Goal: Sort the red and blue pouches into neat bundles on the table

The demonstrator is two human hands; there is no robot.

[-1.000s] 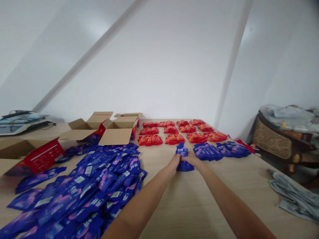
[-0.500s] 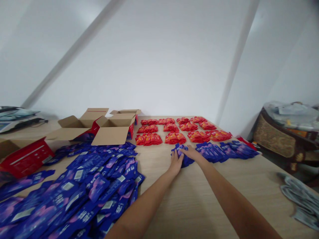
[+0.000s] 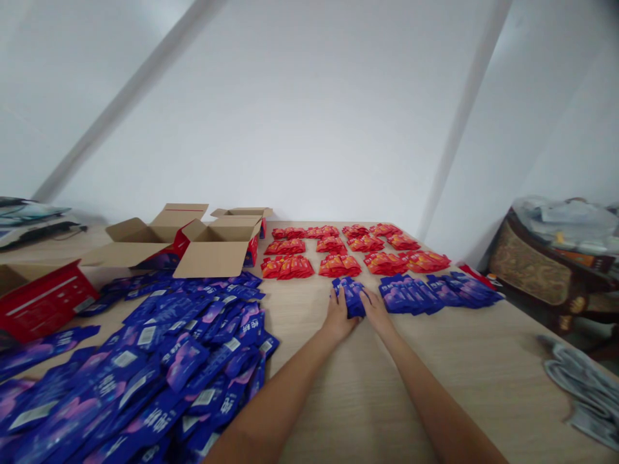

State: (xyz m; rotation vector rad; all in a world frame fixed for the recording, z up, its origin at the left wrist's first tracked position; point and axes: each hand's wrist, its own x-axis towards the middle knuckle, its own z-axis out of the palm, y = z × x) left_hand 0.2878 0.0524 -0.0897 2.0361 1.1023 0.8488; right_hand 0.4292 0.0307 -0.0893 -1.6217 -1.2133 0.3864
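Observation:
Both my hands rest on the wooden table (image 3: 358,399) at a small stack of blue sachets (image 3: 351,291) lying flat. My left hand (image 3: 337,317) lies at the stack's left side with fingers stretched along it. My right hand (image 3: 374,308) presses against its right side, fingers also extended. The stack sits at the left end of a row of blue sachet stacks (image 3: 435,291). Behind them lie rows of red sachet stacks (image 3: 338,254). A large loose heap of blue sachets (image 3: 145,361) spreads out to my left.
Open cardboard boxes (image 3: 193,245) with red printed sides stand at the back left, another red box (image 3: 39,299) at the far left. A grey cloth (image 3: 585,393) lies at the table's right edge. A dark cabinet (image 3: 536,264) piled with items stands to the right.
The blue stack was held upright between both hands a second ago; it now lies flat in line with the blue row, and both hands press its sides.

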